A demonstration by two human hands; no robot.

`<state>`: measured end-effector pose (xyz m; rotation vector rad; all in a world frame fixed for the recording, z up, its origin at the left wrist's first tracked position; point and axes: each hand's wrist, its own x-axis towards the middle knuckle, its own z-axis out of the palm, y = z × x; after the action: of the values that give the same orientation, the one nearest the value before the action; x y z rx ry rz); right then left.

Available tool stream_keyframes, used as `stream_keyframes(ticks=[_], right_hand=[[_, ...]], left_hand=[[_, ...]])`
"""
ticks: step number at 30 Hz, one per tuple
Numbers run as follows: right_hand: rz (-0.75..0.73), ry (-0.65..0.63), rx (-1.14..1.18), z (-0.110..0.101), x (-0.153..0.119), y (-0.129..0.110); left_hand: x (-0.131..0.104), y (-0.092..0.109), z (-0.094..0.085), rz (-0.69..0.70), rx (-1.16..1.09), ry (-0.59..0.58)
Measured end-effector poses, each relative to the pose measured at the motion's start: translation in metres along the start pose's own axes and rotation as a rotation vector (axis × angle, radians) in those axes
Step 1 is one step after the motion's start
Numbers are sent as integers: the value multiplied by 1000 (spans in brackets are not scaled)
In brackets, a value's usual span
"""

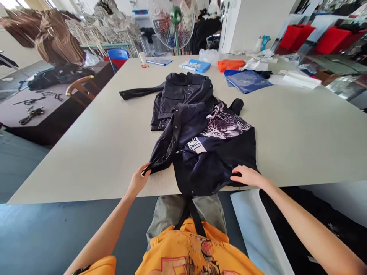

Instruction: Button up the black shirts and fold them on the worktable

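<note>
A dark snap-front jacket (215, 160) lies spread near the table's front edge, with a printed animal face and white lettering showing. My left hand (139, 178) pinches the lower corner of its left front panel, which has a row of snaps and is drawn out to the left. At the jacket's lower right, my right hand (243, 176) has its thumb and fingers closed on the cloth. Just beyond it rests a second dark jacket (183, 93), one sleeve stretched to the left, its lower right part covered by the nearer jacket.
Blue plastic folders (248, 81), an orange bag (231, 65) and a blue box (196, 65) lie along the far side of the pale table (94, 152). A standing fan (176, 17) is behind it. A wooden chair (82, 89) stands at the left, a white roll (262, 229) below the right edge.
</note>
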<state>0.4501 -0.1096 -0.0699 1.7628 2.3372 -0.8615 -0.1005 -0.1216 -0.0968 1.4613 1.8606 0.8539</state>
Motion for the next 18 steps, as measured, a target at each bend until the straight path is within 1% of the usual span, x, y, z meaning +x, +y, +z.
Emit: stream_keyframes(ticks=[1, 2, 4, 5, 6, 7, 8, 10, 12, 14, 15, 16, 18], right_hand=[[4, 43, 19, -8, 6, 4], [28, 94, 2, -16, 13, 7], [116, 229, -130, -28, 29, 11], [159, 299, -220, -32, 37, 11], [189, 354, -299, -34, 46, 11], [206, 381, -350, -35, 54, 11], [226, 384, -366, -34, 62, 11], [318, 377, -311, -30, 76, 13], [478, 421, -188, -25, 89, 20], [637, 478, -16, -22, 100, 30], [697, 506, 103, -22, 105, 36], [735, 539, 234, -23, 109, 40], [753, 634, 468, -29, 114, 47]], left_hand=[[-2, -3, 4, -9, -17, 86], [-2, -4, 9, -52, -46, 181], [-4, -5, 23, -231, -175, 346], [-6, -4, 31, -336, -277, 385], [-9, -3, 41, -423, -395, 396], [-13, -1, 50, -481, -519, 384], [-19, 2, 60, -512, -640, 351], [-32, 13, 79, -561, -851, 244], [-43, 29, 97, -648, -1003, 103], [-51, 48, 117, -694, -1074, -67], [-52, 58, 128, -683, -1056, -135], [-53, 68, 140, -655, -981, -182], [-51, 87, 163, -552, -681, -225]])
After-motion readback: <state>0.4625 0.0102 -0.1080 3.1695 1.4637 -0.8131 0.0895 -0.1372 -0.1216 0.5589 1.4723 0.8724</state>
